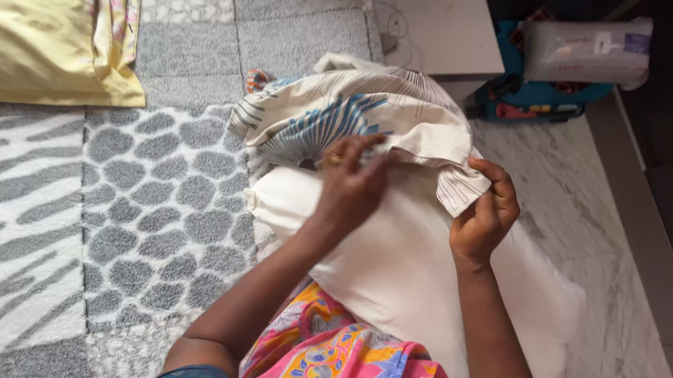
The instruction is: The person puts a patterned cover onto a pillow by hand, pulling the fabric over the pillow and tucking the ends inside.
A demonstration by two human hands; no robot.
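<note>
We log one white pillow (411, 257) on the patterned rug (138, 199), its far end inside a printed pillowcase (358, 111). Our left hand (350, 184) and right hand (486, 215) each keep a grip clamped on the pillowcase's open edge.

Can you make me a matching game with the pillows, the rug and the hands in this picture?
Things:
1. white pillow
2. yellow pillow
3. grey rug
4. right hand

Descriptions:
A. top left corner, lying on the rug
B. pinching the striped edge of the patterned pillowcase
C. partly inside the pillowcase, on the person's lap
D. spotted and striped, spread over the floor

Pairs: 1-C, 2-A, 3-D, 4-B

The left hand grips the pillowcase opening too.
</note>
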